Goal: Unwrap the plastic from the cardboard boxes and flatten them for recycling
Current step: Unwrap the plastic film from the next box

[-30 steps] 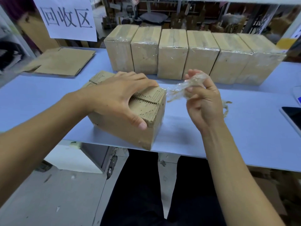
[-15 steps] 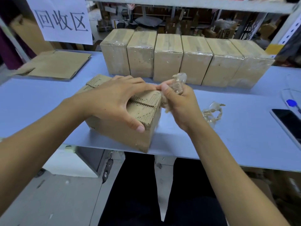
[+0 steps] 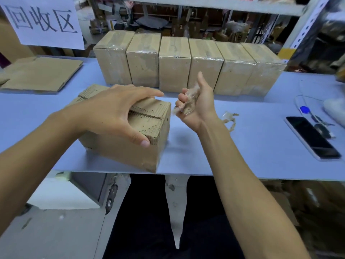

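The left hand (image 3: 113, 111) grips the unwrapped box (image 3: 130, 143) wide across its top, the right hand (image 3: 194, 103), at its 3 o'clock, clutches crumpled plastic (image 3: 188, 101), and the sign (image 3: 43, 21) at 11 o'clock reads 回收区.

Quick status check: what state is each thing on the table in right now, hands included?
Near box: unwrapped, still upright, not flattened.
Left hand: grips the near box's top.
Right hand: holds crumpled plastic.
Row of six boxes: still wrapped.
Flat cardboard: flattened, far left.
Plastic scrap: loose on table.
Phone: screen dark.
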